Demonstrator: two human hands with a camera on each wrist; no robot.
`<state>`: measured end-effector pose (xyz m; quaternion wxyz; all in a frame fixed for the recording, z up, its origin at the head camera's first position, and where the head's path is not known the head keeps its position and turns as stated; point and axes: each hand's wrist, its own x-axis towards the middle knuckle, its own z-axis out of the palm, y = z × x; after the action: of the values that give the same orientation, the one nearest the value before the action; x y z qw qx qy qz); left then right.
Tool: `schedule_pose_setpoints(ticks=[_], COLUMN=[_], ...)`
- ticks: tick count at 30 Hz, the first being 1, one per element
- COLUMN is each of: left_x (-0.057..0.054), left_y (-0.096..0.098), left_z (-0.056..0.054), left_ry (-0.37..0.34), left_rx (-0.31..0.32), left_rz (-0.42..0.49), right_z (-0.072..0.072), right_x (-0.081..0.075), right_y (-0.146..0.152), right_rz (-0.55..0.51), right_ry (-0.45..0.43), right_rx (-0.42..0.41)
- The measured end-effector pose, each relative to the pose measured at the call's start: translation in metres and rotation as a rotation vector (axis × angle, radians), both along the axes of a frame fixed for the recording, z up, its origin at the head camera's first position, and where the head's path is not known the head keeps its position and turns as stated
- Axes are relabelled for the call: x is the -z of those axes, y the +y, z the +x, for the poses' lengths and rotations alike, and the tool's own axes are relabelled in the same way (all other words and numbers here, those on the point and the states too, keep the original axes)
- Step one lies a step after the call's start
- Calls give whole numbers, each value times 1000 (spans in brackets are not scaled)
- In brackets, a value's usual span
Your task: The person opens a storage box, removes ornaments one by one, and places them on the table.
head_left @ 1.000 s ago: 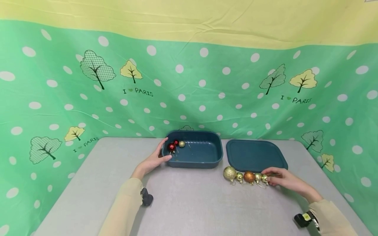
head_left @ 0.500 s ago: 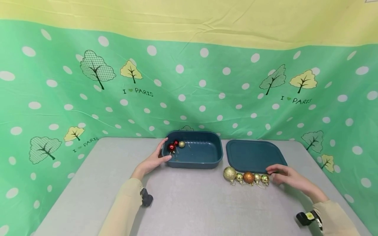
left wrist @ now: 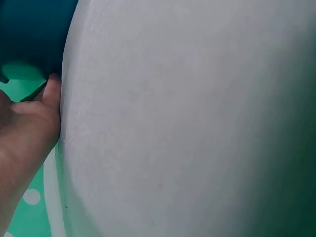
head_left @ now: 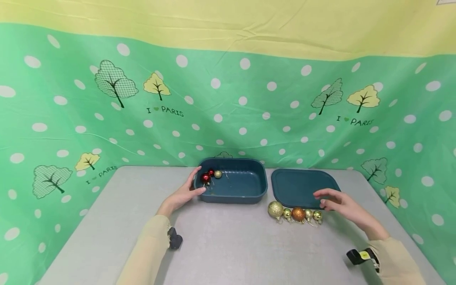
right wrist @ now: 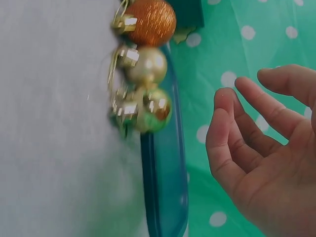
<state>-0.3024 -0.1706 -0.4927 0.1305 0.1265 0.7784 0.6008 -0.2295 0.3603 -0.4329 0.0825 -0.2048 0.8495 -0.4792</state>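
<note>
My left hand [head_left: 181,196] rests against the left end of a dark blue rectangular box [head_left: 231,200], fingers extended along its side, thumb on the front corner. Inside the box lie a red bauble [head_left: 205,177], a smaller red bauble [head_left: 211,172] and a glittery gold bauble [head_left: 218,174]. My right hand [head_left: 342,206], holding nothing, hovers over the box's flat lid [head_left: 299,186] with fingers loosely bent. Just left of it, a row of baubles runs along the lid's front edge: a large gold glitter bauble [head_left: 275,209], an orange bauble [right wrist: 150,22] and several small gold ones [right wrist: 153,108].
Everything stands on a grey table [head_left: 242,245]. A green and yellow curtain [head_left: 228,99] with dots and trees hangs behind it and round both sides. Box and lid lie side by side near the back edge.
My right hand has let go of the small gold bauble at the row's right end and lifted up over the lid. The left hand stays at the box.
</note>
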Motion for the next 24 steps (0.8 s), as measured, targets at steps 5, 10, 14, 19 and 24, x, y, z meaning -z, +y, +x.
schedule_pose_setpoints(ticks=[5,10,14,19,24], left_x=[0,-1,0,0,-4], left_y=[-1,0,0,-1,-2], left_z=[-1,1,0,-2,-2], left_ry=[5,8,7,5,23], left_rx=[5,0,-3,0,7], left_rz=[2,-8,-23,-28,-61], right_z=[-3,-6,-8,-13,-18], right_x=[0,0,-1,-1,1], right_y=[-13,-28,-40,-54,-71], right_rz=[-24,-54,-55,-60,-65], right_ry=[16,43,51,46,47], right_rx=[-15,-58,-74,-87,-116])
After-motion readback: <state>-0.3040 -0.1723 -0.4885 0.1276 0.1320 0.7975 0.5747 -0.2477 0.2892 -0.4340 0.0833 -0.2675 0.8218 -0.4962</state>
